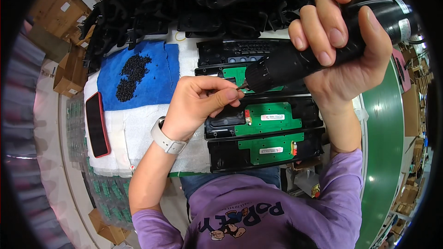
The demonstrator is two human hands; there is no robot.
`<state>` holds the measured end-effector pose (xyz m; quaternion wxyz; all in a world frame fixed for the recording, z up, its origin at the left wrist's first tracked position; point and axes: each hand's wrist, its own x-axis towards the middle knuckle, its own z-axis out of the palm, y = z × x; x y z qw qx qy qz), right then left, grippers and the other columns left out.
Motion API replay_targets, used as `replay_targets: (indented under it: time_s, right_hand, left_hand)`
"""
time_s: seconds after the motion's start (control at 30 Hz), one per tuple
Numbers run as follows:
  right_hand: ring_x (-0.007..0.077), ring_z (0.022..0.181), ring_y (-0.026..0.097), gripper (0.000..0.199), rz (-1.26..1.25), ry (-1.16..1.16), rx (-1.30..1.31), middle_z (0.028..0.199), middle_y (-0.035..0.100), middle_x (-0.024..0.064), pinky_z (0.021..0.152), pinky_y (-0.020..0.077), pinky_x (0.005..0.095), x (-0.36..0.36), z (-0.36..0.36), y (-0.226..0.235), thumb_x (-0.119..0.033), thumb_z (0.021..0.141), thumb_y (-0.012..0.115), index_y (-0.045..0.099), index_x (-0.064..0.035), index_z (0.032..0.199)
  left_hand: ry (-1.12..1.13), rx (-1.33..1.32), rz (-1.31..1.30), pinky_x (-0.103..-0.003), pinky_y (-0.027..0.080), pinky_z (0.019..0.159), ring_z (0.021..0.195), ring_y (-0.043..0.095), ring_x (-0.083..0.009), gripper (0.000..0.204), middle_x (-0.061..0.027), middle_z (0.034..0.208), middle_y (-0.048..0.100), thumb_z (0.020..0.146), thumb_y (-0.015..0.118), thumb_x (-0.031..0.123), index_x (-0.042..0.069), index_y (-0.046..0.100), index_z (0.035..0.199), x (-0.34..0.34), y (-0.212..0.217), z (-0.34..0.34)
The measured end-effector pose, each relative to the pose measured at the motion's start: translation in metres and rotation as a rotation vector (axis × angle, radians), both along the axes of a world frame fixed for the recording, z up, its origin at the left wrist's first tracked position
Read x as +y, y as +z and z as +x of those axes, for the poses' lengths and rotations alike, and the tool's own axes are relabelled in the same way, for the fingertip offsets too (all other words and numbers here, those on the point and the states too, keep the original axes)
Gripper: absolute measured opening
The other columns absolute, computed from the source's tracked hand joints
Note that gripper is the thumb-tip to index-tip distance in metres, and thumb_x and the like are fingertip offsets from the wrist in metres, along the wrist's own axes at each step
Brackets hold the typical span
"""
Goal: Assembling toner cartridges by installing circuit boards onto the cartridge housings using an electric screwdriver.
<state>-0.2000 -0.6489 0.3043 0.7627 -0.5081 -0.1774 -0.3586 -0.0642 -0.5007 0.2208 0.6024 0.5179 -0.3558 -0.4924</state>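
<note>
My right hand [341, 37] is wrapped round a black electric screwdriver [295, 67], tilted with its nose toward the lower left. At its tip, the thumb and forefinger of my left hand [207, 94] are pinched together beside the bit [243, 86]. What lies between those fingertips is too small to make out. Below them are black plastic housings carrying green circuit boards [272, 116], [265, 150]. Another green board [234, 73] is partly covered by the screwdriver and my left hand. Many small black screws [132, 78] lie heaped on a blue cloth [161, 64] to the left.
A red-edged phone [98, 124] lies on the white padding [143, 129] at the left. Black plastic parts [207, 4] are piled across the back. To the right runs a green surface [382, 157]. Cardboard boxes [70, 76] stand beyond the table.
</note>
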Motion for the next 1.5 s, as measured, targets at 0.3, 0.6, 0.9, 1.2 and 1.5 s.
replay_targets:
  time_s: [0.3,0.6,0.9,1.2,1.5]
  right_hand:
    - [0.0093,0.038,0.037,0.032,-0.169,-0.020,0.354,0.055,0.041,-0.0017,0.044,0.0363,0.0255,0.010,-0.014,-0.011,-0.029,0.080,0.057,0.043,-0.0047,0.095]
    - [0.0086,0.040,0.040,0.032,-0.192,-0.131,0.407,0.054,0.043,0.0021,0.038,0.0334,0.0226,0.028,-0.006,-0.023,-0.017,0.072,0.066,0.043,-0.0027,0.088]
    - [0.0097,0.046,0.043,0.031,-0.236,0.004,0.381,0.056,0.045,0.0031,0.042,0.0361,0.0234,0.036,-0.001,-0.028,-0.012,0.071,0.069,0.042,-0.0023,0.080]
    - [0.0109,0.046,0.045,0.029,-0.156,0.011,0.329,0.057,0.046,0.0025,0.043,0.0360,0.0238,0.032,-0.006,-0.025,-0.012,0.071,0.068,0.044,-0.0020,0.085]
    - [0.0069,0.046,0.049,0.029,-0.135,0.047,-0.038,0.061,0.049,-0.0048,0.051,0.0419,0.0254,0.000,-0.026,0.001,-0.026,0.081,0.059,0.043,-0.0082,0.096]
  left_hand:
    - [0.080,0.306,-0.103,-0.020,0.043,0.066,0.071,0.055,-0.0101,0.020,-0.0112,0.087,0.063,0.090,0.050,0.013,-0.004,0.057,0.098,-0.003,-0.013,0.009]
    - [0.217,0.306,-0.067,-0.029,0.049,0.081,0.095,0.061,-0.0261,0.022,-0.0207,0.103,0.058,0.095,0.034,0.010,-0.006,0.046,0.105,-0.009,-0.014,-0.002]
    - [0.121,0.083,0.018,-0.021,0.040,0.037,0.041,0.053,-0.0150,0.032,-0.0165,0.069,0.060,0.097,0.034,0.024,-0.004,0.048,0.100,-0.007,-0.013,-0.003]
    - [0.079,0.127,0.020,-0.019,0.018,0.036,0.040,0.025,-0.0039,0.018,0.0015,0.052,0.039,0.095,0.039,0.022,0.005,0.046,0.093,-0.010,-0.009,-0.011]
    - [0.032,0.281,-0.046,-0.016,0.027,0.041,0.042,0.035,-0.0037,0.012,-0.0060,0.069,0.058,0.086,0.055,0.011,0.006,0.050,0.096,-0.003,-0.001,-0.006]
